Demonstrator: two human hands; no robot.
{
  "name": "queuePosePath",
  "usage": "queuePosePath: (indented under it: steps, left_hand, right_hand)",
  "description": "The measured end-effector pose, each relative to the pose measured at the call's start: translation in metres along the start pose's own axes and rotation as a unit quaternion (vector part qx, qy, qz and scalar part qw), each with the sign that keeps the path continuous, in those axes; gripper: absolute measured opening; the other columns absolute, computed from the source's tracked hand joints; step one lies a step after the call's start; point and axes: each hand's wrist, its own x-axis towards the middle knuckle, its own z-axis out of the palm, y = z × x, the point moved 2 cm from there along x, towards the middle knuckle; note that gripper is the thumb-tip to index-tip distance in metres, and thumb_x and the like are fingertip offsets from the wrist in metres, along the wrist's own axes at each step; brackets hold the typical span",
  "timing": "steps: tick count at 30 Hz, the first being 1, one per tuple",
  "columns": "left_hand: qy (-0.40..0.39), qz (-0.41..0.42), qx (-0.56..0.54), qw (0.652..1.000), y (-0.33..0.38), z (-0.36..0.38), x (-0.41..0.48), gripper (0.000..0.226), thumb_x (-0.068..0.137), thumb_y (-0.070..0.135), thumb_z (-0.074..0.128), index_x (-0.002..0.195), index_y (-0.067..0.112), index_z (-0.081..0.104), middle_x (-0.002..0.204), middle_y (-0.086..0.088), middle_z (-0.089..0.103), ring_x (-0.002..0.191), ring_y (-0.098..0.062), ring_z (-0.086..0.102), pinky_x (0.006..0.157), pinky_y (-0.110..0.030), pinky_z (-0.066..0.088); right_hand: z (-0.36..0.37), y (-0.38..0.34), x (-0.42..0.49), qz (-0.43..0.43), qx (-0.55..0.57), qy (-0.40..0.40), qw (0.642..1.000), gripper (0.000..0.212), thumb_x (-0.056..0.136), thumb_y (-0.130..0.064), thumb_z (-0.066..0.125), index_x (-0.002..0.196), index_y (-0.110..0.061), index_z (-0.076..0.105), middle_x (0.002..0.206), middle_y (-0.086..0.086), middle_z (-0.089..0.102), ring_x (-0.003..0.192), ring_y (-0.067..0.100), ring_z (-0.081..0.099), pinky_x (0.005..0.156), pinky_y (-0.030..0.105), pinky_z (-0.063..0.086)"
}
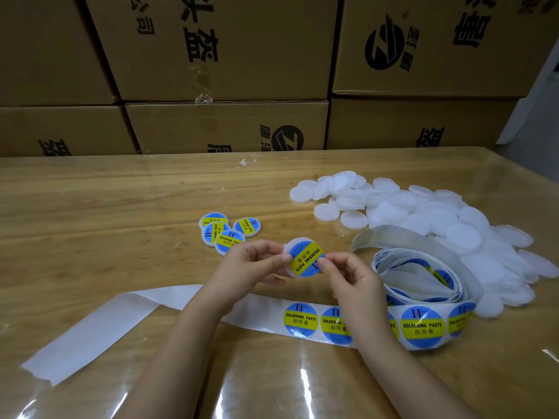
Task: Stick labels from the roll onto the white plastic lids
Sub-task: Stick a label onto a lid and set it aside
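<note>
L hand [251, 264], R hand [352, 279] pinch labelled lid [303, 257].

Glossy wooden table [90, 207] with heap of white lids [438, 219], four labelled lids [225, 232], label roll [423, 276], bare backing strip [90, 328].

Right forearm [372, 322] covering part of label strip [302, 320], cardboard boxes [227, 49] cut off at top, fine print unreadable.

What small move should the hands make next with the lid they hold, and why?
Probably rub the thumb of the right hand across the label to press it flat: the label lies on the lid, which the left hand pinches by its rim, but the right hand pinches only at the lower edge.
</note>
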Motion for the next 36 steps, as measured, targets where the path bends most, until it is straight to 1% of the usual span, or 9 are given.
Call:
queuePosePath:
  steps: [4,8,14,19,23,29,33,35,36]
  left_hand:
    - [0.004,0.001,-0.007,1.0,0.0,0.001,0.0,0.005,0.079,0.012,0.068,0.085,0.011,0.07,0.077,-0.008,0.074,0.071,-0.014,0.071,0.059,-0.021,0.055]
    - [0.003,0.004,-0.004,1.0,0.0,0.002,0.0,0.004,0.08,0.012,0.068,0.083,0.011,0.07,0.077,-0.008,0.074,0.071,-0.015,0.07,0.059,-0.021,0.054]
    - [0.008,0.012,0.004,1.0,0.002,0.003,-0.001,0.007,0.084,0.006,0.065,0.083,0.011,0.069,0.074,-0.005,0.073,0.068,-0.012,0.069,0.059,-0.021,0.055]
    - [0.007,0.028,0.028,0.999,0.004,0.006,-0.002,0.008,0.085,0.004,0.064,0.084,0.011,0.068,0.071,-0.002,0.073,0.066,-0.009,0.069,0.058,-0.02,0.054]
    - [-0.002,0.052,0.067,0.996,0.006,0.008,-0.003,0.008,0.085,0.005,0.065,0.086,0.013,0.069,0.071,0.003,0.073,0.066,-0.006,0.067,0.057,-0.019,0.054]
    - [-0.017,0.093,0.094,0.991,0.008,0.009,-0.005,0.02,0.081,0.001,0.068,0.073,0.02,0.069,0.066,0.007,0.07,0.061,-0.002,0.062,0.059,-0.017,0.05]
    - [-0.027,0.088,0.079,0.993,0.009,0.006,-0.005,0.014,0.08,0.004,0.069,0.073,0.015,0.069,0.064,0.005,0.069,0.057,-0.002,0.06,0.058,-0.015,0.049]
    - [-0.019,0.083,0.056,0.995,0.009,0.002,-0.005,0.005,0.078,0.01,0.069,0.074,0.012,0.068,0.062,0.003,0.068,0.055,-0.005,0.062,0.057,-0.016,0.05]
    - [-0.014,0.077,0.04,0.996,0.009,-0.001,-0.004,0.006,0.075,0.015,0.069,0.074,0.01,0.067,0.061,0.002,0.068,0.054,-0.007,0.062,0.056,-0.017,0.051]
  right_hand:
    - [0.0,0.0,0.0,0.004,-0.001,0.0,1.0,0.006,0.086,-0.018,0.067,0.08,-0.021,0.068,0.076,0.002,0.068,0.072,0.021,0.059,0.06,0.017,0.045]
    - [0.0,0.0,0.0,0.005,-0.005,0.004,1.0,0.009,0.086,-0.018,0.067,0.078,-0.024,0.067,0.076,0.004,0.068,0.068,0.019,0.057,0.059,0.016,0.044]
    - [0.0,0.0,0.0,0.005,-0.009,0.001,1.0,0.01,0.085,-0.019,0.067,0.078,-0.025,0.067,0.076,0.003,0.068,0.076,0.022,0.059,0.061,0.019,0.046]
    - [0.0,-0.001,-0.001,0.0,-0.025,0.0,1.0,0.01,0.085,-0.02,0.067,0.078,-0.026,0.067,0.076,-0.003,0.067,0.073,0.016,0.059,0.06,0.015,0.045]
    - [-0.001,0.002,-0.001,-0.002,-0.046,0.007,0.999,0.009,0.086,-0.021,0.067,0.078,-0.025,0.066,0.073,-0.003,0.066,0.07,0.013,0.058,0.058,0.011,0.044]
    - [0.0,0.005,-0.002,-0.013,-0.082,0.001,0.997,0.013,0.084,-0.021,0.069,0.072,-0.018,0.064,0.059,-0.01,0.058,0.055,0.0,0.047,0.056,0.011,0.04]
    - [0.002,0.006,-0.003,-0.026,-0.108,-0.015,0.994,0.017,0.083,-0.025,0.07,0.072,-0.016,0.06,0.061,-0.01,0.058,0.057,0.004,0.049,0.057,0.015,0.041]
    - [0.002,0.007,-0.002,-0.016,-0.114,-0.007,0.993,0.026,0.079,-0.033,0.072,0.071,-0.015,0.054,0.062,-0.003,0.057,0.057,0.009,0.05,0.057,0.02,0.042]
    - [0.002,0.007,-0.002,-0.011,-0.109,-0.001,0.994,0.032,0.076,-0.039,0.072,0.071,-0.015,0.051,0.061,-0.001,0.055,0.056,0.01,0.048,0.057,0.021,0.042]
